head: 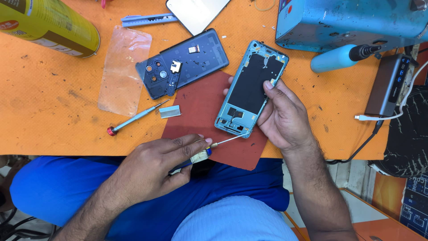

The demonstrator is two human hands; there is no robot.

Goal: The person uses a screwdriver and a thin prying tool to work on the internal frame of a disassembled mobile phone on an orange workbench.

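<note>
The left hand (149, 167), nearest the camera, pinches a small screwdriver (209, 149), its tip at the bottom corner of the opened teal phone frame (251, 89) on the red mat (200, 111). The right hand (285, 117) grips the frame's edge. Best keep the tip seated squarely, pressing lightly. The screw itself is too small to see.

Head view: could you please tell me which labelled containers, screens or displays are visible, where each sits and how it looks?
Yellow can: top left, lying on its side, cylinder with a dark and red label.
Phone screen panel: top centre, pale blank rectangle, dark border.
Grey box: right edge, slim, with small blue lights.
</note>
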